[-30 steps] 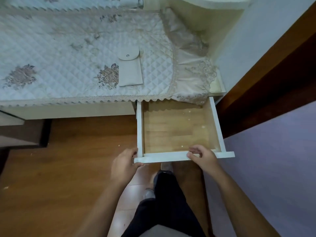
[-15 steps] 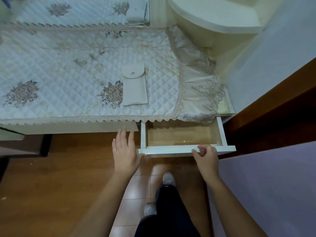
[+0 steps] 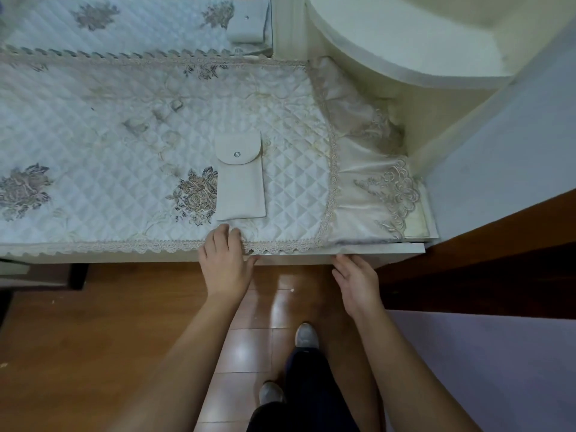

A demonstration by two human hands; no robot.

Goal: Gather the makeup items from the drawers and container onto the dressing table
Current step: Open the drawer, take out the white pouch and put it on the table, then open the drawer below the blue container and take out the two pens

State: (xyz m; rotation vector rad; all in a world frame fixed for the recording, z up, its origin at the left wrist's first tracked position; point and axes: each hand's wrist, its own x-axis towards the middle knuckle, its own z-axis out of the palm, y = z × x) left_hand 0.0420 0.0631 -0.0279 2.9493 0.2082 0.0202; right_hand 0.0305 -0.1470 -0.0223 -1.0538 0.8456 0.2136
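Head view: my right hand (image 3: 355, 283) is flat and empty against the drawer front (image 3: 380, 249), fingers loosely spread, nothing gripped. The drawer sits flush under the counter (image 3: 93, 258) edge, so I judge the closing push is at its end. My left hand (image 3: 226, 263) is open too, fingertips resting on the lace trim of the quilted cover (image 3: 124, 151) just below the pouch (image 3: 240, 179).

The pouch, the 1 makeup thing I can see, lies flat on the cover, snap flap buttoned, touching my left fingertips or just short of them; I cannot tell which.

To finish well, I would press evenly with the right palm and lift away cleanly, minding that the lace frill (image 3: 374, 194) hanging at the right corner does not catch in the drawer gap. My left hand should steady the cover without dragging it, or the pouch slides along with it.
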